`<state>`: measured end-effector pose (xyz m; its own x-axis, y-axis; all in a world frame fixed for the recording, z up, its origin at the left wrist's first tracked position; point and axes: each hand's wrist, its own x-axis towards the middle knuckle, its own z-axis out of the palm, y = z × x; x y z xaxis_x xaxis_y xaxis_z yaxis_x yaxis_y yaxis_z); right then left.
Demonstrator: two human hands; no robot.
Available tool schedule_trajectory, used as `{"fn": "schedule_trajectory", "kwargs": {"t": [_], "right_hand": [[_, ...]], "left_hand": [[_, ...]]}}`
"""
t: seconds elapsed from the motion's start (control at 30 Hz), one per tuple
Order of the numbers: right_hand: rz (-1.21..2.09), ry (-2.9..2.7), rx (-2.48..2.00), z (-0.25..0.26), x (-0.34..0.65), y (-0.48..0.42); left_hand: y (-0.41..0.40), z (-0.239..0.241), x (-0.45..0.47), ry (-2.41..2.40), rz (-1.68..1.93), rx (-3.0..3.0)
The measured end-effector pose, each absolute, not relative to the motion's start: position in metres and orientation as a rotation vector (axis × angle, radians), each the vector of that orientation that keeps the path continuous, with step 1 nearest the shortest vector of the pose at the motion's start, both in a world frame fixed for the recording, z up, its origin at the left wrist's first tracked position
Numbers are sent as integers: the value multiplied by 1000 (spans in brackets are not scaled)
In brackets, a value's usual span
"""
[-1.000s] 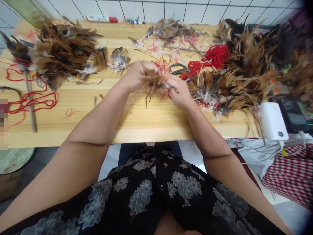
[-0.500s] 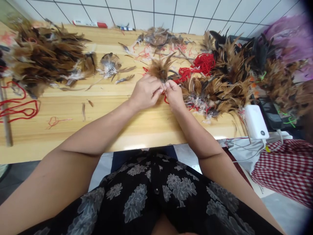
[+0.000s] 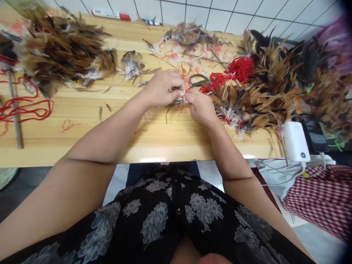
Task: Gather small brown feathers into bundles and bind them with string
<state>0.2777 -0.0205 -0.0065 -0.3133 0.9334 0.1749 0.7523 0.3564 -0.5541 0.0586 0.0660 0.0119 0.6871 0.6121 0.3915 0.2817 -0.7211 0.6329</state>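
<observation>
My left hand (image 3: pixel 165 90) is closed, its thumb and fingertips pinching a small feather bundle (image 3: pixel 180 100). Only the whitish-grey end of that bundle shows; the rest is hidden under the hand. Fingertip to fingertip with it, my right hand (image 3: pixel 202 106) is also closed in a pinch, and what lies in its fingers is too small to make out. Just beyond the hands are the black loop handles of scissors (image 3: pixel 199 76) and a tangle of red yarn (image 3: pixel 240 69). Tied brown feather bunches (image 3: pixel 247 102) lie right beside my right hand.
A big brown feather pile (image 3: pixel 66 55) lies at left, near a stick (image 3: pixel 15 110) and looped red cord (image 3: pixel 35 117). Loose feathers (image 3: pixel 189 35) and a marker (image 3: pixel 110 14) are along the tiled wall. A white power bank (image 3: pixel 297 141) with cables sits at the right edge.
The brown feather tuft that stood up beyond my fingers is now out of sight, and the scissors handles show there. My right hand has turned over somewhat. The view has shifted slightly.
</observation>
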Motion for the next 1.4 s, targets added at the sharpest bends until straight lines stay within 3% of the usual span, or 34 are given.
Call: {"fn": "schedule_trajectory", "kwargs": {"t": [0.17, 0.4, 0.83, 1.4], "right_hand": [[1135, -1710, -1028, -17, 270, -19], [1624, -814, -951, 2, 243, -31], [1713, -380, -930, 17, 247, -30], [1725, -439, -1035, 13, 235, -35]], "left_hand": [[76, 2, 61, 457, 823, 1753], [73, -25, 79, 572, 1142, 1849], [62, -32, 78, 554, 1311, 2369], [61, -39, 87, 426, 1130, 1739]]}}
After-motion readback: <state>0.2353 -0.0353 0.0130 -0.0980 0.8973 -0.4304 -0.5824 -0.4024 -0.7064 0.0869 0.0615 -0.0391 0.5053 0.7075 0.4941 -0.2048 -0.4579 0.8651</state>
